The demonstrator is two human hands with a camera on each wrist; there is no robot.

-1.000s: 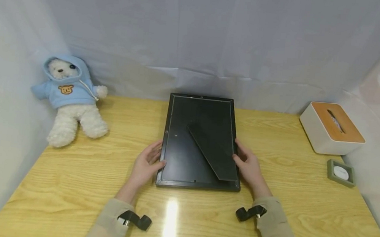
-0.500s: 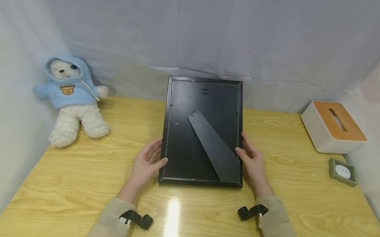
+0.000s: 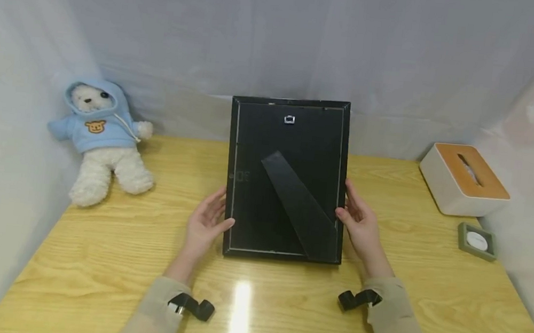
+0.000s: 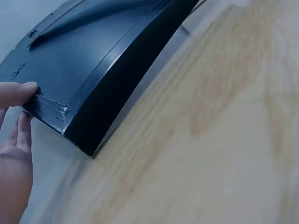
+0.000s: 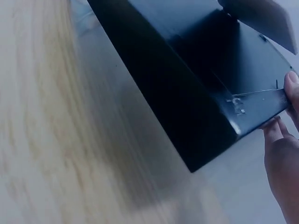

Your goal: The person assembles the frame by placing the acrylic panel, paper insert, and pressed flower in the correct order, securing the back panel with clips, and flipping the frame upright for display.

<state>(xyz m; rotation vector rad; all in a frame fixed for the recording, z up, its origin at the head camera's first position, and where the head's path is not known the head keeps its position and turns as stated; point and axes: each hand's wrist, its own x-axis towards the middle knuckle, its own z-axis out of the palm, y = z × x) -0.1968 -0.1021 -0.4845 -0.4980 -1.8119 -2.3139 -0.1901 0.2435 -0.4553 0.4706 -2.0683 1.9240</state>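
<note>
A black picture frame (image 3: 284,189) is held up with its back toward me, its lower edge close to the table. A diagonal easel leg (image 3: 299,207) and a small metal hanger (image 3: 289,119) show on the back. My left hand (image 3: 203,222) grips the left edge low down, thumb on the back and fingers behind. On the opposite edge my right hand (image 3: 361,226) pinches the frame the same way. In the left wrist view the thumb (image 4: 21,93) presses near a corner. The right wrist view shows the easel leg (image 5: 261,21) standing off the back panel.
A white plush bear (image 3: 100,140) in a blue hoodie sits at the back left of the wooden table (image 3: 143,251). At the right are a white tissue box (image 3: 463,180) with a wooden lid and a small green dish (image 3: 477,241) holding a white oval piece.
The frame has tilted up from leaning back to nearly upright, its top edge rising toward me. Both hands keep their grip; the right has shifted slightly right and up.
</note>
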